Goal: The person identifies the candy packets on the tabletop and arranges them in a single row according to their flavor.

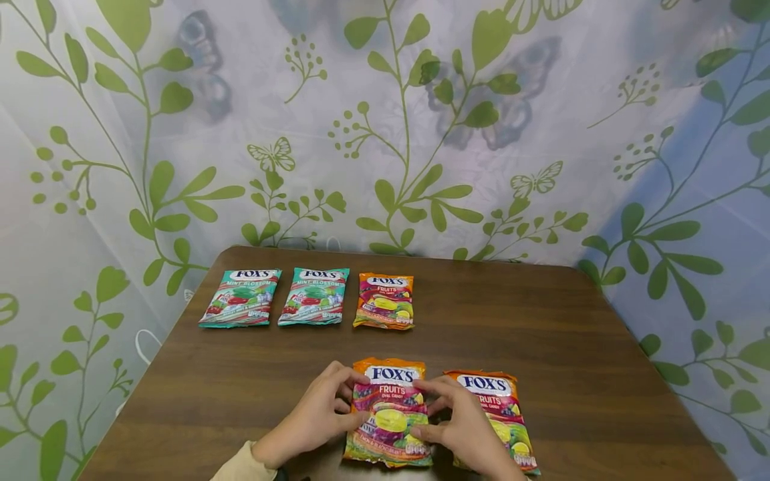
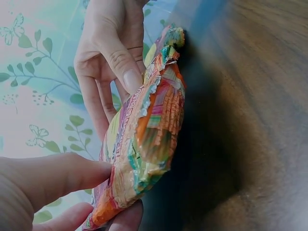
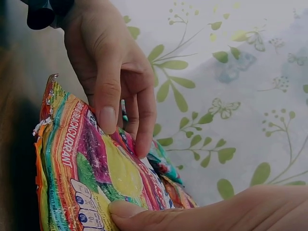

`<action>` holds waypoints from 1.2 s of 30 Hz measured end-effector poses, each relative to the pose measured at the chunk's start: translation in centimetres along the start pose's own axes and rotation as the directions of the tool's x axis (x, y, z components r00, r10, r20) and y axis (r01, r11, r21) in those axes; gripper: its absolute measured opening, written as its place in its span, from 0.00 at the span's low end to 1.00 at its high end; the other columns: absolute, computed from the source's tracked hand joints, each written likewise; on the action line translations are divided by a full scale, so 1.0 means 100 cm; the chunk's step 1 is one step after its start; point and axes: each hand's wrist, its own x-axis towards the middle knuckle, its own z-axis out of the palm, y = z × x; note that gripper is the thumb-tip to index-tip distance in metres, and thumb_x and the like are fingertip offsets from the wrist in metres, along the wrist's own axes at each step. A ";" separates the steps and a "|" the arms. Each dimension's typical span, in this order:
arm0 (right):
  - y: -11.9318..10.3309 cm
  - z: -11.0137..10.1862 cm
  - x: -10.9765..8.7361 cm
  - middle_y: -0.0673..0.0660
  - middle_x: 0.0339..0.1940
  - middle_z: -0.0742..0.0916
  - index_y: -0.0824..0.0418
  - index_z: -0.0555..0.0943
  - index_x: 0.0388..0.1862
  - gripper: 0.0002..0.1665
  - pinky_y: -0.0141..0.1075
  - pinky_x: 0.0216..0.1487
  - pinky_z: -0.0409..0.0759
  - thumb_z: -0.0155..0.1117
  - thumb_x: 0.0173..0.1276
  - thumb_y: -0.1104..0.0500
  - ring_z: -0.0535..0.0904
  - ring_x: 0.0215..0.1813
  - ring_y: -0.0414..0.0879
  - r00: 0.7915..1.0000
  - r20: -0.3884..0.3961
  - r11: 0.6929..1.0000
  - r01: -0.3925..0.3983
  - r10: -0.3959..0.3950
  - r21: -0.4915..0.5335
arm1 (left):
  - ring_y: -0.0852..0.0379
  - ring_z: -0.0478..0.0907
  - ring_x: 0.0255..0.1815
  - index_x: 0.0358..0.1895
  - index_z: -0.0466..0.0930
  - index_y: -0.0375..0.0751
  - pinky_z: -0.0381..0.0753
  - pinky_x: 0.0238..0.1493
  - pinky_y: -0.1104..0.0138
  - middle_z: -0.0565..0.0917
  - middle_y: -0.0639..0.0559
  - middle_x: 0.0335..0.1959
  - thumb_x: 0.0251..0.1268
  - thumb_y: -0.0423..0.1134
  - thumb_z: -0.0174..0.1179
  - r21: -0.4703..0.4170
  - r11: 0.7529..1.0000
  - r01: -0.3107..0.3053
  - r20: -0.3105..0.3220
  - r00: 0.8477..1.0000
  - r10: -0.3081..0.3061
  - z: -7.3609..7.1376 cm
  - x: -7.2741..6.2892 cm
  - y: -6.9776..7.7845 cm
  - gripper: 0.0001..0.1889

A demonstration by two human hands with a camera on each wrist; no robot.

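Note:
A bag of Fox's Fruits oval candy (image 1: 391, 419), orange and purple with a yellow candy printed on it, is held at the front middle of the brown table (image 1: 577, 334). My left hand (image 1: 321, 417) grips its left edge, thumb on the printed face and a fingertip under it in the left wrist view. On the opposite edge my right hand (image 1: 460, 424) holds the bag, its thumb (image 3: 139, 214) pressing the front. A second Fox's Fruits bag (image 1: 502, 427) lies just right, partly hidden by my right hand and forearm.
Toward the back lie two teal Mint Blossom candy bags (image 1: 240, 298) side by side, with another orange Fruits bag (image 1: 385, 300) to their right. A leaf-and-butterfly patterned curtain (image 1: 373, 167) hangs behind the table and along its sides.

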 end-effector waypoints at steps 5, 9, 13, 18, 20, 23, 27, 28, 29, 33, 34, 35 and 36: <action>-0.002 -0.004 0.000 0.61 0.62 0.82 0.61 0.86 0.69 0.38 0.38 0.39 0.87 0.89 0.59 0.64 0.85 0.46 0.51 1.000 -0.014 1.000 -0.001 0.001 0.009 | 0.51 0.78 0.45 0.61 0.83 0.32 0.86 0.43 0.69 0.73 0.47 0.48 0.67 0.32 0.79 0.024 1.000 -0.003 0.000 1.000 0.003 -0.001 0.004 0.006 0.22; -0.003 -0.008 0.001 0.61 0.60 0.82 0.62 0.86 0.69 0.37 0.39 0.36 0.87 0.88 0.60 0.65 0.84 0.47 0.53 1.000 -0.019 1.000 0.006 -0.006 0.026 | 0.52 0.78 0.45 0.61 0.84 0.33 0.86 0.43 0.68 0.72 0.47 0.47 0.66 0.32 0.79 0.054 0.998 -0.013 -0.003 1.000 0.014 -0.001 0.009 0.011 0.22; -0.005 -0.012 0.001 0.60 0.61 0.83 0.62 0.86 0.68 0.37 0.39 0.37 0.87 0.88 0.60 0.64 0.83 0.47 0.53 0.999 -0.040 1.000 0.016 -0.015 0.014 | 0.51 0.77 0.45 0.60 0.84 0.33 0.87 0.44 0.67 0.73 0.47 0.47 0.67 0.33 0.79 0.080 0.996 -0.027 0.001 1.000 0.027 -0.001 0.014 0.016 0.22; -0.012 -0.018 -0.001 0.60 0.61 0.83 0.61 0.87 0.67 0.37 0.38 0.36 0.85 0.89 0.58 0.63 0.83 0.46 0.52 0.997 -0.076 0.999 0.022 -0.025 -0.035 | 0.51 0.77 0.45 0.61 0.83 0.33 0.87 0.44 0.68 0.73 0.47 0.48 0.67 0.34 0.79 0.121 0.991 -0.050 0.011 0.999 0.049 0.000 0.020 0.025 0.22; -0.015 -0.022 -0.001 0.60 0.61 0.83 0.62 0.87 0.67 0.37 0.38 0.36 0.86 0.90 0.58 0.63 0.83 0.46 0.53 0.996 -0.084 0.999 0.022 -0.025 -0.041 | 0.51 0.77 0.45 0.61 0.83 0.33 0.87 0.44 0.68 0.72 0.47 0.48 0.67 0.34 0.79 0.133 0.989 -0.062 0.014 0.998 0.060 0.000 0.023 0.029 0.22; -0.019 -0.028 -0.001 0.61 0.62 0.83 0.63 0.86 0.68 0.37 0.38 0.38 0.88 0.89 0.58 0.63 0.83 0.46 0.53 0.996 -0.090 0.999 0.018 -0.020 -0.032 | 0.51 0.77 0.45 0.61 0.83 0.32 0.87 0.44 0.67 0.72 0.47 0.48 0.67 0.34 0.79 0.146 0.986 -0.084 0.014 0.996 0.082 0.000 0.029 0.034 0.23; -0.021 -0.038 0.001 0.60 0.61 0.83 0.63 0.86 0.68 0.37 0.36 0.42 0.88 0.89 0.60 0.63 0.85 0.47 0.51 0.993 -0.111 0.997 0.031 -0.038 -0.069 | 0.50 0.77 0.45 0.61 0.83 0.32 0.87 0.45 0.67 0.72 0.47 0.48 0.68 0.34 0.78 0.164 0.979 -0.119 0.017 0.993 0.118 0.001 0.037 0.039 0.23; -0.021 -0.040 0.001 0.60 0.61 0.83 0.63 0.86 0.69 0.37 0.36 0.42 0.88 0.88 0.60 0.62 0.85 0.48 0.50 0.992 -0.117 0.996 0.037 -0.047 -0.081 | 0.51 0.77 0.45 0.61 0.83 0.32 0.87 0.45 0.67 0.72 0.47 0.48 0.68 0.35 0.78 0.174 0.976 -0.129 0.017 0.992 0.128 0.002 0.040 0.039 0.23; -0.021 -0.042 0.002 0.59 0.61 0.84 0.63 0.86 0.69 0.37 0.36 0.41 0.88 0.88 0.61 0.62 0.86 0.48 0.50 0.991 -0.120 0.994 0.044 -0.056 -0.096 | 0.50 0.77 0.45 0.61 0.83 0.32 0.87 0.46 0.67 0.72 0.47 0.48 0.68 0.35 0.78 0.179 0.974 -0.139 0.017 0.990 0.138 0.002 0.043 0.040 0.23; -0.020 -0.051 0.006 0.60 0.60 0.84 0.63 0.85 0.69 0.37 0.39 0.36 0.87 0.88 0.62 0.61 0.87 0.50 0.52 0.989 -0.130 0.991 0.058 -0.074 -0.124 | 0.49 0.78 0.45 0.60 0.83 0.31 0.88 0.46 0.65 0.73 0.47 0.48 0.67 0.34 0.79 0.205 0.964 -0.168 0.016 0.986 0.168 0.004 0.053 0.043 0.23; -0.020 -0.053 0.006 0.60 0.61 0.84 0.63 0.85 0.70 0.37 0.39 0.36 0.88 0.88 0.62 0.61 0.87 0.50 0.52 0.989 -0.132 0.992 0.053 -0.069 -0.118 | 0.49 0.78 0.45 0.60 0.83 0.31 0.88 0.46 0.65 0.73 0.46 0.48 0.67 0.34 0.79 0.205 0.963 -0.174 0.015 0.985 0.174 0.004 0.056 0.044 0.23; -0.021 -0.056 0.007 0.59 0.61 0.84 0.62 0.85 0.70 0.37 0.39 0.36 0.87 0.88 0.62 0.61 0.88 0.51 0.52 0.989 -0.137 0.992 0.046 -0.063 -0.118 | 0.49 0.78 0.45 0.60 0.83 0.31 0.88 0.47 0.65 0.74 0.46 0.49 0.67 0.34 0.79 0.205 0.963 -0.176 0.014 0.984 0.177 0.005 0.058 0.045 0.22; -0.021 -0.058 0.008 0.60 0.61 0.84 0.62 0.85 0.70 0.37 0.39 0.38 0.88 0.87 0.62 0.61 0.88 0.51 0.52 0.988 -0.141 0.992 0.040 -0.056 -0.117 | 0.49 0.78 0.45 0.60 0.83 0.31 0.87 0.47 0.65 0.74 0.46 0.50 0.67 0.34 0.79 0.208 0.962 -0.177 0.013 0.984 0.178 0.006 0.060 0.046 0.22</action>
